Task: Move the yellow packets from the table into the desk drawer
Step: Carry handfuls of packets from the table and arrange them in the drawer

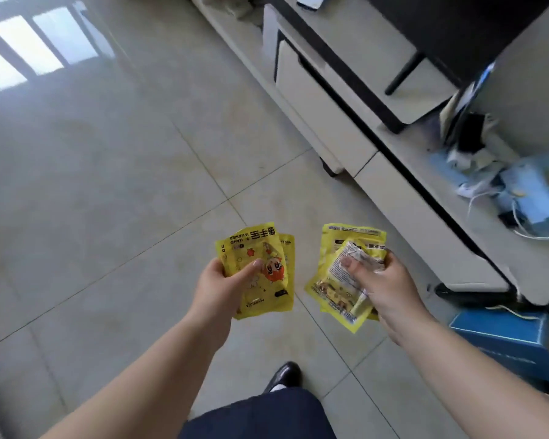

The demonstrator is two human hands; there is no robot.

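Front packet, left hand: the yellow hand-warmer packet (257, 267) reads "HAND WARMER" beside large Chinese characters at its far edge.
Same packet, near edge: a brand word, roughly "MARKUJA", not sharp.
Packets, right hand: the yellow packets (346, 274) carry print too blurred to read.

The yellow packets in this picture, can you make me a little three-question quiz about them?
1. True or false: both hands hold yellow packets.
2. What lies under the packets right now? A) an open drawer B) the tiled floor C) a table top
3. Fill in: the packet with the orange-haired cartoon face is in the ____ hand.

Key
1. True. The left hand grips the left packets and the right hand grips the right packets.
2. B. They are over the tiled floor; the desk stands off to the right.
3. Left.
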